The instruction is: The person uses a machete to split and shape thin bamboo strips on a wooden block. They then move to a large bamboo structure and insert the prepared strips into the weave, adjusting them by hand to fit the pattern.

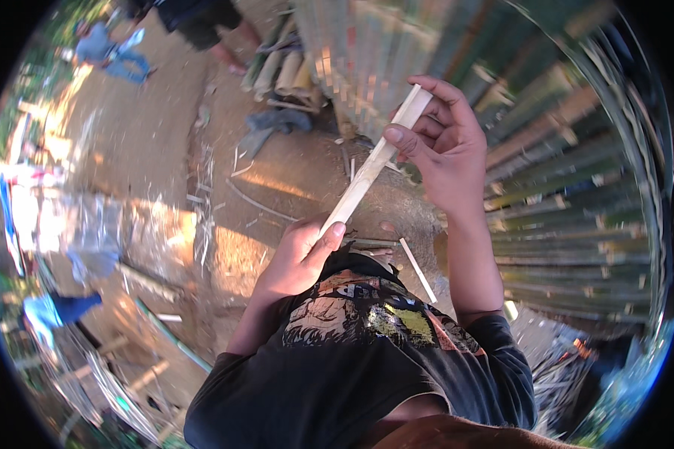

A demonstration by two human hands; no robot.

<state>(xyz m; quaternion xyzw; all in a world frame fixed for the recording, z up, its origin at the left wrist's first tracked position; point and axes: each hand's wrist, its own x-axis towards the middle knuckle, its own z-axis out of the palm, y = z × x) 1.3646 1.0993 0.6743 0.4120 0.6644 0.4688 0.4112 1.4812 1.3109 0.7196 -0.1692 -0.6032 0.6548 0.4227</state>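
A pale, flat bamboo strip slants across in front of my body, its far end up and to the right. My left hand is closed around its lower end, thumb on top. Near the upper end, my right hand pinches the strip between thumb and fingers, with the index finger reaching to the tip. The strip's lowest part is hidden inside my left hand.
Bamboo slats form a wall on the right. Cut bamboo poles and a dark grey cloth lie ahead. Shavings litter the dirt ground. One person is at the far left; another person stands ahead.
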